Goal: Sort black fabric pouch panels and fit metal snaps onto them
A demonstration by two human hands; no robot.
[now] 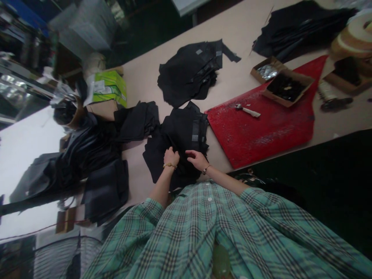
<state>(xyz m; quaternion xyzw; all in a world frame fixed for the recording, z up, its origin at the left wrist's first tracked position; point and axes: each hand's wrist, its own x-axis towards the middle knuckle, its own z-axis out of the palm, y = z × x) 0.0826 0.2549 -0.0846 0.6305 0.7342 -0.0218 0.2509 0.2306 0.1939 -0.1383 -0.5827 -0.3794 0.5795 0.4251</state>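
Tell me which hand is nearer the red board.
Right hand: it lies on the black fabric stack, close to the edge of the red board. The left hand is farther from the board, on the side of the stack away from it.

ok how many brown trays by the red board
3: a foil-filled tray at the red board's edge, a tray of dark pieces on it, and a dark-filled tray beyond it.

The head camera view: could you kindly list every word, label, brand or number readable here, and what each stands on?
No text can be read.
White label on the green cardboard box: too blurred to read.
Grey tags on the black fabric pile: too small to read, if they bear any text.
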